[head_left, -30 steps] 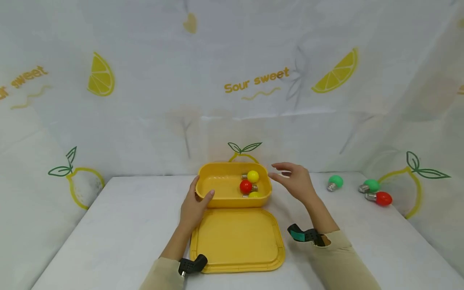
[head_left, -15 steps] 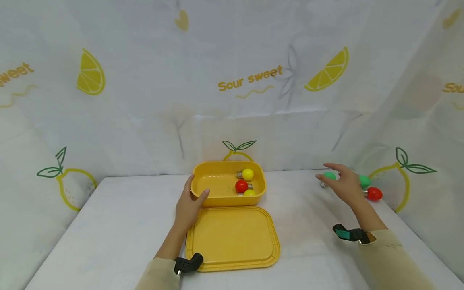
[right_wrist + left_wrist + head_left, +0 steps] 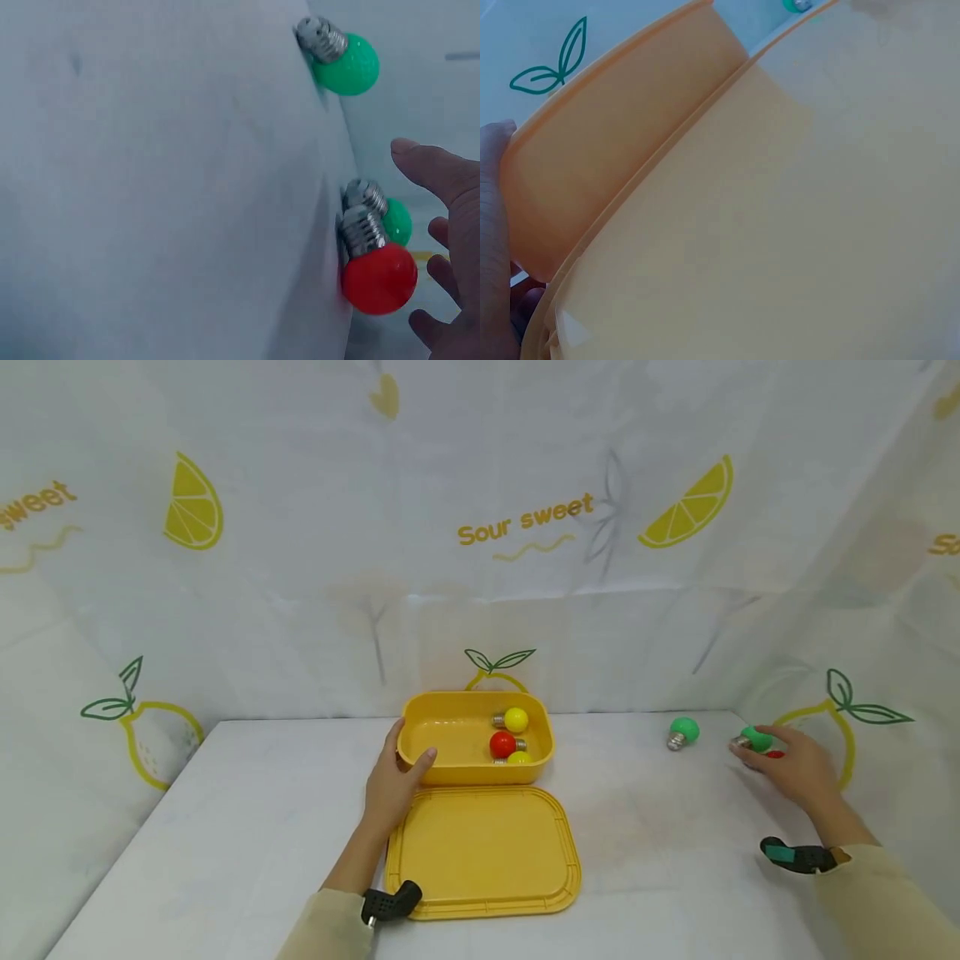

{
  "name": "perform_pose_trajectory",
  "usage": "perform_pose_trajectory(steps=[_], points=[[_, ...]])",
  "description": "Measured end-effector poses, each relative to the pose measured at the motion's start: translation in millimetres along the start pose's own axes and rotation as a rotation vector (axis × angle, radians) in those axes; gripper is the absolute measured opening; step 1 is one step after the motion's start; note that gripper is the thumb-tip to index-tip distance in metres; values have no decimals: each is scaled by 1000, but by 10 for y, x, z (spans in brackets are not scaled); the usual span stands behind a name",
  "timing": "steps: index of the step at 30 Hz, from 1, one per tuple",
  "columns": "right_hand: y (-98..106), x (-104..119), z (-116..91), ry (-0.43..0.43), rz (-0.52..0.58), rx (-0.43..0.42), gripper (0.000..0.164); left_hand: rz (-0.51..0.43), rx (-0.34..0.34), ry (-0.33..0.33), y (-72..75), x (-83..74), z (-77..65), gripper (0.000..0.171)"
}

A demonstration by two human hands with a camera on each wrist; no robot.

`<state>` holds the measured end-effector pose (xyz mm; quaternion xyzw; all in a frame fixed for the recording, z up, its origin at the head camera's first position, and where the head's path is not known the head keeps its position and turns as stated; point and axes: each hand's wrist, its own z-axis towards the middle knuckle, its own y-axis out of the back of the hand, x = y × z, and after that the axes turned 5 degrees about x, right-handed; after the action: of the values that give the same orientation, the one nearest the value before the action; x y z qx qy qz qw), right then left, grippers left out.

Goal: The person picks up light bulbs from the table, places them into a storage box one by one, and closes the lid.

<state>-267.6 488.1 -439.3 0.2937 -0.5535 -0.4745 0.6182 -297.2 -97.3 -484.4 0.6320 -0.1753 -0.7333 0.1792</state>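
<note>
A yellow plastic box (image 3: pixel 480 774) stands near the back of the table. My left hand (image 3: pixel 390 785) holds its left end, thumb at the front rim and fingers at the side. Inside are a red bulb (image 3: pixel 502 744) and two yellow bulbs, one farther back (image 3: pixel 516 720) and one nearer (image 3: pixel 519 758) that is partly hidden. At the right, my right hand (image 3: pixel 801 770) hovers over another red bulb (image 3: pixel 380 277) and a green bulb (image 3: pixel 397 223) lying close together. Its fingers are spread, and the right wrist view shows them apart from both bulbs.
Directly in front of the box lies its yellow lid (image 3: pixel 483 852). A second green bulb (image 3: pixel 684 728) rests on the white table (image 3: pixel 645 852) between the box and my right hand. A white printed cloth (image 3: pixel 315 635) hangs behind and at both sides.
From beside the box, my right hand has travelled right, past the nearer green bulb, and come down over the far pair. The left hand keeps its hold on the box.
</note>
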Motion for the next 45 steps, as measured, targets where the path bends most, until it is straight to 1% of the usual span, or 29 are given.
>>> perform_pose_trajectory(steps=[6,11,15,20,24,28,30,32,36,39,42,45], points=[[-13,-166,-42,-85,17,65,71,-28,1,1,-11,10,-4,85],[-51,-212,-67,-152,20,87,66,-31,4,-8,-33,2,11,86],[-91,-192,-44,-169,19,86,65,-30,-10,3,-11,-12,2,85],[-77,-188,-71,-202,25,85,68,-38,-5,3,-14,-28,-7,85],[-69,-141,-88,-172,17,81,70,-37,-5,2,-7,-19,-5,86],[-31,55,-51,-120,15,31,68,-34,-7,6,1,-14,-2,85],[20,208,-9,-111,35,3,67,-33,-4,7,-1,-14,1,86],[77,373,46,-100,79,-17,67,-31,1,8,-1,-14,7,86],[183,720,136,-90,216,-31,67,-15,-2,10,5,-17,5,86],[229,975,188,-70,284,-37,66,-4,-10,12,12,-22,-1,85],[246,1213,226,-32,307,-35,64,-7,-9,10,17,-31,-6,84],[229,1423,242,34,309,-28,60,-16,-4,9,15,-38,-8,85]])
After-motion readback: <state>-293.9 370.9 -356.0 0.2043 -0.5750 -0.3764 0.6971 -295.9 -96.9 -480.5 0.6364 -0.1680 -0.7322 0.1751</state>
